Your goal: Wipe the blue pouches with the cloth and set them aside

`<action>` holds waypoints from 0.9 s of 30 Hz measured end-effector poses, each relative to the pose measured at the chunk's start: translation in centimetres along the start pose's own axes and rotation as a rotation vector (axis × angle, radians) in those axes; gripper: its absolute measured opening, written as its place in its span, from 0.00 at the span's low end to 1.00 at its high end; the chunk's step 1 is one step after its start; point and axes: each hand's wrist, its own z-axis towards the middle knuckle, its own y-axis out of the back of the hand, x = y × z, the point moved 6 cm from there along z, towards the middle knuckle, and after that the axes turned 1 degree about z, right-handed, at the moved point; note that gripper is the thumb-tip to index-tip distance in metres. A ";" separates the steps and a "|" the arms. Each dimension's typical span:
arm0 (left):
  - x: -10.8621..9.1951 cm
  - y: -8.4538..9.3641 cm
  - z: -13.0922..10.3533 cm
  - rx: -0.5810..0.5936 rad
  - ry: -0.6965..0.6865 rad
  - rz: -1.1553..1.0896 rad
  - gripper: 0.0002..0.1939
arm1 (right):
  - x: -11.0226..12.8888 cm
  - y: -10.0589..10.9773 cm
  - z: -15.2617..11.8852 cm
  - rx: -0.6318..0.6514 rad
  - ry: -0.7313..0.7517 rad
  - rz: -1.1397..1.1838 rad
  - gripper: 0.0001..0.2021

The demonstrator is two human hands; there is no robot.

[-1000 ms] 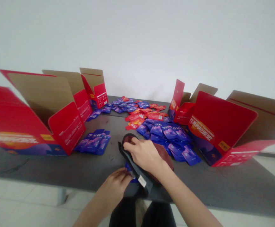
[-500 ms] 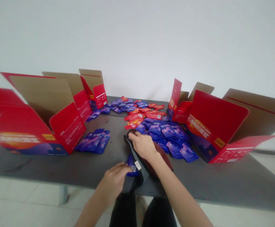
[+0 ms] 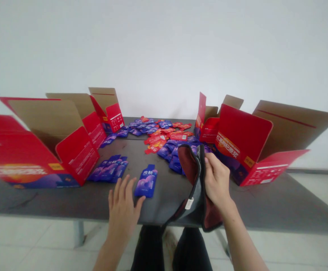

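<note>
My right hand (image 3: 217, 178) is closed on a brown and grey fabric pouch (image 3: 188, 165) with black edging, a white label and a dark strap hanging to the left. It holds the pouch up over the table's front part, tilted, with its folds apart. My left hand (image 3: 123, 203) is open, fingers spread, just above the table edge. Beside its thumb a single purple sachet (image 3: 147, 181) lies flat, printed side up; whether the thumb touches it I cannot tell. Left of that lies a small overlapping group of purple sachets (image 3: 109, 168).
Open red cartons stand at the left (image 3: 77, 154) and right (image 3: 243, 141), flaps raised. Between them at the back are loose red sachets (image 3: 155, 143) and purple sachets (image 3: 171, 150), partly hidden by the pouch. The grey table (image 3: 96, 201) ends close to my legs.
My right hand has lifted the pouch and moved it right, uncovering the single sachet. My left hand has let go of that sachet, spread its fingers and drawn back left.
</note>
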 end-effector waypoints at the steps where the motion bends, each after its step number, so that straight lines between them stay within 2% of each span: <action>1: -0.2 -0.2 0.3 0.056 -0.083 0.040 0.24 | 0.1 0.2 -0.3 -0.009 0.008 0.000 0.12; 3: -0.6 -1.1 0.8 0.225 -0.227 0.062 0.22 | 0.4 0.7 -0.8 -0.043 0.025 -0.010 0.11; 5: -0.5 -2.0 1.3 0.383 -0.285 0.048 0.20 | 0.8 1.3 -1.0 -0.087 0.046 -0.036 0.10; 7: -0.2 -2.4 1.7 0.469 -0.286 0.045 0.17 | 1.2 1.7 -1.1 -0.112 0.073 -0.056 0.09; 9: -0.2 -2.4 1.8 0.482 -0.321 0.061 0.16 | 1.4 1.8 -1.3 -0.109 0.096 -0.055 0.09; 11: -0.5 -2.0 1.8 0.436 -0.411 0.080 0.18 | 1.3 1.8 -1.5 -0.094 0.105 -0.052 0.09; 13: -0.6 -1.0 1.9 0.337 -0.500 0.095 0.21 | 1.1 1.8 -1.8 -0.099 0.102 -0.063 0.09; 17: 0.2 2.6 3.9 0.029 -0.532 0.144 0.18 | 0.5 2.6 -2.4 -0.181 0.087 -0.096 0.10; 20: 2.0 5.3 6.6 -0.187 -0.452 0.229 0.15 | 0.4 3.5 -2.6 -0.263 0.102 -0.120 0.09; 22: 3.6 6.5 8.4 -0.273 -0.367 0.274 0.15 | 0.5 3.9 -2.7 -0.291 0.113 -0.141 0.09; 24: 5.6 6.9 9.7 -0.305 -0.278 0.312 0.15 | 0.5 4.0 -2.8 -0.300 0.134 -0.165 0.09; 27: 9.3 6.3 10.3 -0.241 -0.123 0.371 0.16 | 0.6 3.8 -3.2 -0.308 0.188 -0.195 0.08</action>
